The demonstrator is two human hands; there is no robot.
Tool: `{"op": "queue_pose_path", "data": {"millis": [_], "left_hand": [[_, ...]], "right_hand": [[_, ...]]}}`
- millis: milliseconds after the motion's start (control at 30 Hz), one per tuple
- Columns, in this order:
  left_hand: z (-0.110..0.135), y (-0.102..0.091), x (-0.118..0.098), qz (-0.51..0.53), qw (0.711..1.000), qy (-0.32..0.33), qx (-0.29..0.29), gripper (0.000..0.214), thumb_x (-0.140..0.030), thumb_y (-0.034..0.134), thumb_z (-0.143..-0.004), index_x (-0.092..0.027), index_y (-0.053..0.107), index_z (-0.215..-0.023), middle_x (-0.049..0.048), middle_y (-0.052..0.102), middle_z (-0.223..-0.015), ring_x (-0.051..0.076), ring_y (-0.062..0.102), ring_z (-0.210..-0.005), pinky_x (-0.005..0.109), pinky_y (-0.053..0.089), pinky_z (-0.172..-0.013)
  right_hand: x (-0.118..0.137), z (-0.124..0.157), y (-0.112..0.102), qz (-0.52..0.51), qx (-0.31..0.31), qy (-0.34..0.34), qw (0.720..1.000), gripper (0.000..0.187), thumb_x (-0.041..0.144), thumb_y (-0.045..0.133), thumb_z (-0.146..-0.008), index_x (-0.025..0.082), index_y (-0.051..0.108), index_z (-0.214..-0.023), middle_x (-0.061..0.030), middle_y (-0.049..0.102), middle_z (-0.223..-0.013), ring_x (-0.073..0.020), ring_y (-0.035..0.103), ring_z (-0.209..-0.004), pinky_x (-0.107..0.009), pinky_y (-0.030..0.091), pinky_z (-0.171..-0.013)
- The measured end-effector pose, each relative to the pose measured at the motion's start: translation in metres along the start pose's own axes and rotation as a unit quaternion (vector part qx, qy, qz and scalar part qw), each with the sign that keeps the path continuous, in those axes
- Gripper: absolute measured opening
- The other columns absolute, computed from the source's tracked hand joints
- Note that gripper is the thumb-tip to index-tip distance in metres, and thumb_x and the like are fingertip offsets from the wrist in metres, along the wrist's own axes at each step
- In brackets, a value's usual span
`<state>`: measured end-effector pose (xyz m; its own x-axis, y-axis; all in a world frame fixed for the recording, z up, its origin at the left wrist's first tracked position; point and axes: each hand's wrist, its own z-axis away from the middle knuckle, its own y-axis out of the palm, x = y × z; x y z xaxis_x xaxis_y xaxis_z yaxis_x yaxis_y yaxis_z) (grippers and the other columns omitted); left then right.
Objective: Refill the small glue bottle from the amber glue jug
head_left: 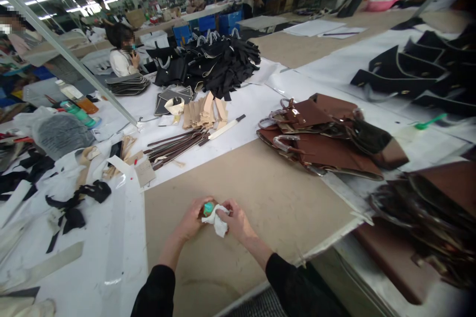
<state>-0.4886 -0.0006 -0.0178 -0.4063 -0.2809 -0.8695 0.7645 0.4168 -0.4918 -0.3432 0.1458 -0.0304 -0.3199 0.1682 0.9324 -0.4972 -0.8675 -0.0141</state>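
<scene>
Head view, looking along a long workshop bench: the left hand [189, 221] and right hand [236, 221] meet above a bare tan board [262, 198], both only partly closed. The left hand's fingers curl around a small teal object [208, 209], whose exact kind is too hidden to tell. The right hand pinches a white crumpled cloth [219, 223] against it, the cloth apparently bunched so that the fingers have a firm pad to press with. Holding both close together above the board seems to keep the work steady, and the open board around them leaves the forearms room. To the right, glossy brown leather bag panels [320, 133] with metal-ringed handles lie stacked in overlapping layers, probably kept together as one batch. Beyond the board, dark brown leather straps [174, 147] lie side by side on a white-covered table [245, 109], their parallel order likely making them easy to pick up singly. Pale tan leather pieces [203, 114] stand in a loose row nearby, and a heap of black leather pieces [213, 64] rises farther along, near a seated co-worker [121, 57]
</scene>
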Motion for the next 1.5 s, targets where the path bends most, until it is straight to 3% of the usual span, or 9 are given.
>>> {"op": "queue_pose_path", "data": {"millis": [167, 300, 533, 667, 800, 1000, 1167, 1300, 1500], "left_hand": [[0.0, 0.004, 0.005, -0.001, 1.0, -0.01, -0.003, 0.056, -0.017, 0.075, -0.082, -0.025, 0.063, -0.136, 0.0086, 0.063, -0.139, 0.028, 0.054, -0.131, 0.047, 0.038, -0.118], [-0.001, 0.004, 0.005, -0.001, 1.0, -0.015, -0.005, 0.06, -0.014, 0.077, -0.076, -0.023, 0.064, -0.134, 0.0091, 0.064, -0.138, 0.029, 0.054, -0.131, 0.049, 0.037, -0.118], [-0.001, 0.003, 0.01, 0.013, 1.0, -0.011, -0.001, 0.059, -0.012, 0.073, -0.078, -0.022, 0.063, -0.135, 0.0099, 0.063, -0.139, 0.03, 0.053, -0.131, 0.049, 0.038, -0.117], [-0.001, 0.004, 0.012, 0.01, 1.0, -0.012, 0.0, 0.069, -0.003, 0.067, -0.072, -0.025, 0.062, -0.137, 0.0074, 0.063, -0.141, 0.029, 0.052, -0.133, 0.049, 0.036, -0.118], [0.0, 0.006, 0.01, 0.008, 1.0, -0.005, -0.002, 0.063, -0.009, 0.071, -0.076, -0.025, 0.062, -0.136, 0.0071, 0.062, -0.142, 0.029, 0.052, -0.134, 0.049, 0.035, -0.12], [0.002, 0.005, 0.004, 0.01, 1.0, -0.001, -0.008, 0.063, -0.014, 0.076, -0.076, -0.023, 0.062, -0.136, 0.0101, 0.063, -0.14, 0.031, 0.054, -0.133, 0.052, 0.037, -0.119], [0.004, 0.007, 0.006, 0.019, 1.0, -0.006, -0.004, 0.068, -0.01, 0.071, -0.074, -0.022, 0.058, -0.14, 0.0112, 0.062, -0.141, 0.031, 0.054, -0.133, 0.052, 0.038, -0.119], [0.005, 0.009, 0.007, 0.015, 1.0, -0.016, -0.005, 0.07, -0.006, 0.065, -0.074, -0.023, 0.056, -0.142, 0.0108, 0.06, -0.142, 0.029, 0.054, -0.134, 0.051, 0.038, -0.12], [0.005, 0.011, 0.009, 0.003, 1.0, -0.017, -0.01, 0.072, -0.004, 0.064, -0.071, -0.022, 0.057, -0.141, 0.0104, 0.059, -0.144, 0.03, 0.051, -0.136, 0.053, 0.034, -0.123]], "right_hand": [[-0.014, 0.0, -0.002, 0.076, -0.035, 0.028, 0.996, 0.018, 0.033, 0.067, -0.099, 0.015, 0.064, -0.098, 0.0043, 0.062, -0.075, -0.0102, 0.059, -0.059, -0.023, 0.053, -0.054], [-0.003, 0.0, -0.013, 0.141, -0.062, 0.031, 0.988, 0.017, 0.03, 0.071, -0.096, 0.015, 0.064, -0.09, 0.0026, 0.063, -0.08, -0.0122, 0.061, -0.069, -0.027, 0.056, -0.064], [0.015, 0.015, -0.01, 0.144, 0.016, 0.041, 0.989, 0.018, 0.031, 0.067, -0.099, 0.015, 0.063, -0.104, 0.0049, 0.064, -0.075, -0.0085, 0.058, -0.052, -0.02, 0.049, -0.046], [0.009, 0.005, 0.004, 0.179, -0.002, 0.048, 0.983, 0.015, 0.029, 0.068, -0.098, 0.015, 0.064, -0.104, 0.0023, 0.066, -0.082, -0.0113, 0.063, -0.064, -0.025, 0.055, -0.058], [0.005, -0.01, 0.009, 0.238, -0.025, 0.072, 0.968, 0.017, 0.03, 0.069, -0.097, 0.015, 0.066, -0.103, -0.001, 0.069, -0.092, -0.016, 0.067, -0.08, -0.034, 0.06, -0.074], [0.021, -0.016, -0.009, 0.29, -0.014, 0.103, 0.951, 0.019, 0.033, 0.07, -0.097, 0.016, 0.068, -0.106, -0.004, 0.07, -0.102, -0.0192, 0.069, -0.09, -0.039, 0.061, -0.082], [0.036, -0.008, -0.034, 0.229, 0.01, 0.059, 0.972, 0.025, 0.037, 0.063, -0.102, 0.015, 0.065, -0.113, -0.0021, 0.07, -0.094, -0.0139, 0.068, -0.072, -0.029, 0.06, -0.064], [0.032, -0.009, -0.025, 0.193, 0.018, 0.023, 0.981, 0.028, 0.039, 0.057, -0.105, 0.015, 0.063, -0.116, -0.0004, 0.069, -0.088, -0.0119, 0.066, -0.064, -0.025, 0.058, -0.056], [0.012, -0.011, -0.014, 0.293, -0.022, -0.008, 0.956, 0.02, 0.033, 0.065, -0.1, 0.015, 0.066, -0.111, -0.0041, 0.07, -0.103, -0.0189, 0.069, -0.09, -0.039, 0.061, -0.082]]}}
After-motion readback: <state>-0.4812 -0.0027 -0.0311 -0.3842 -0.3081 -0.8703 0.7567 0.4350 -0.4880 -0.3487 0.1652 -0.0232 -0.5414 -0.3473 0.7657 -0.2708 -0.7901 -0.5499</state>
